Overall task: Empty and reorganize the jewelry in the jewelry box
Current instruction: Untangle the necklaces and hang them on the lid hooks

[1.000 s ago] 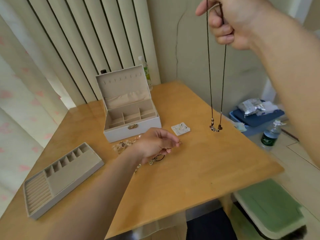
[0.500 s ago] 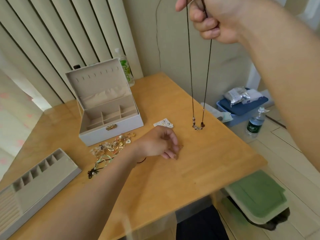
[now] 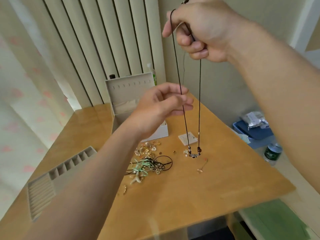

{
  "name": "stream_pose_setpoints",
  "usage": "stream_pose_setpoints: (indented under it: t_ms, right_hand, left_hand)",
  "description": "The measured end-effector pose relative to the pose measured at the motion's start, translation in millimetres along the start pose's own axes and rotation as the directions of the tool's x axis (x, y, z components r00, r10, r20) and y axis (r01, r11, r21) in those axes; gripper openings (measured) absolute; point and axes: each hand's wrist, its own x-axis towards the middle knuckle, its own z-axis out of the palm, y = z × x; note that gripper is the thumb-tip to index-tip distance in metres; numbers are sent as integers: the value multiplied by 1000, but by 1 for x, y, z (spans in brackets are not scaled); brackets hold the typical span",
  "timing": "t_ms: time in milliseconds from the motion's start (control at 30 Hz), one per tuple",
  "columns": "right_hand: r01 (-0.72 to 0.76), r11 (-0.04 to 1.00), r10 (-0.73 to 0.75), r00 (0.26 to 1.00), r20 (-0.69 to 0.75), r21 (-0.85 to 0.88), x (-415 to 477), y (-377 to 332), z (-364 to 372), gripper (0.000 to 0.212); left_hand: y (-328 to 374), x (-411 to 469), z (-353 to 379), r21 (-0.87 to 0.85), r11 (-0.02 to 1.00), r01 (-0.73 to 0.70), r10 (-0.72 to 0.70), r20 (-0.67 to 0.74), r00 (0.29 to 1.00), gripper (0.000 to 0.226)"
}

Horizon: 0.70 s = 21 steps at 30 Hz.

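Wooden table [image 3: 190, 196]: carries all task items. Grey tray insert [image 3: 52, 184] lies near the L edge, w/ ring slots at the near end and a row of small compts along its far side. Jewelry box [image 3: 128, 94] stands at the far side of the table, lid upright, hook row visible inside the lid; its front is largely hidden behind the L forearm.

R hand [image 3: 199, 30]: raised high, fingers curled tight round the top of the necklace [image 3: 194, 154]. L hand [image 3: 159, 108]: raised in front of the box, fingers loosely bent, tips at the L strand of the cord. Pinch or mere contact: cannot tell.

Necklace: black cord in two strands hanging straight down from the R hand. Beaded bottom end hangs low over the table, just beside the earring card [image 3: 187, 138]. Contact w/ the table: cannot tell.

Jewelry pile [image 3: 149, 161]: loose tangle of gold pieces, green strands and black cord on the table, in front of the box, btwn tray and card. One small gold piece [image 3: 201, 168] lies apart, to the R of the pile.
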Motion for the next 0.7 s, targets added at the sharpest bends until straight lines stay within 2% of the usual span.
stream_pose_setpoints:
  t_ms: [100,200,267,367,567,633,700]
  right_hand:
    - [0,999,-1,999,-43,-36,9,-9,20,14]
    - [-59,997,54,996,-73,-59,20,-16,37,11]
    - [-98,995,95,993,-68,-36,26,-21,48,11]
    - [-134,991,135,990,-31,12,36,-29,64,13]
    - [-206,965,207,978,7,166,55,-33,83,19]
    - [-233,946,233,972,30,226,59,-31,86,20]
    - [-249,927,244,968,52,281,62,-28,88,21]
  left_hand:
    - [20,-2,-12,37,997,-68,71,-94,993,2]
    - [30,-4,-31,62,996,-64,74,-174,982,6]
    - [28,-8,-43,93,995,-31,46,-170,984,5]
    - [9,-18,-56,236,970,55,-17,-159,987,3]
    - [-30,-38,-75,384,907,174,-101,-204,974,39]
    - [-35,-42,-83,342,914,218,-165,-179,970,38]
    - [-38,-44,-89,321,914,248,-213,-141,967,27]
